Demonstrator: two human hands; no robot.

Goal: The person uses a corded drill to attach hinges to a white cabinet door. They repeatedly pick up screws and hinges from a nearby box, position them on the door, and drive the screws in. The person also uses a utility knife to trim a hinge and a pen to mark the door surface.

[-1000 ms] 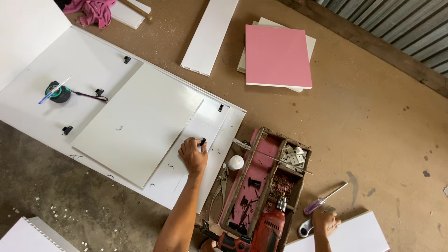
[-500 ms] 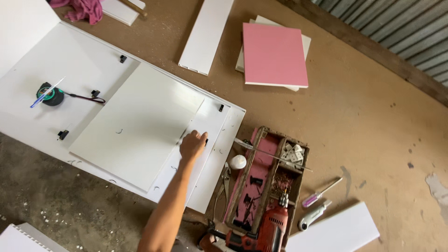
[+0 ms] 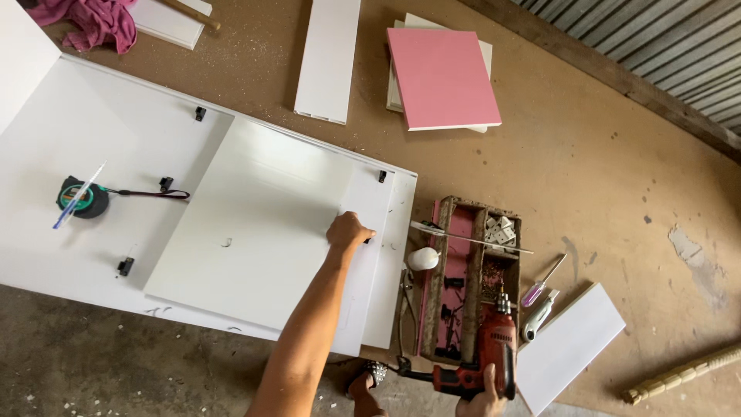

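Near centre of floor, left hand (image 3: 349,230) curled shut, pressing on small black bracket (image 3: 366,240) at 3 o'clock edge of loose white panel (image 3: 255,224), itself lying flat on big white board (image 3: 77,139). Right hand (image 3: 483,398) wrapped tight round red drill (image 3: 494,351) at 5 o'clock, bit up. Best keep panel pinned flat, drill square to bracket. Toolbox (image 3: 467,286) tight at 3 o'clock crowds drill path; pliers (image 3: 404,297) just beside. Tape measure (image 3: 83,198), pen on it, well apart at 9. Pink board (image 3: 441,77) at 1.
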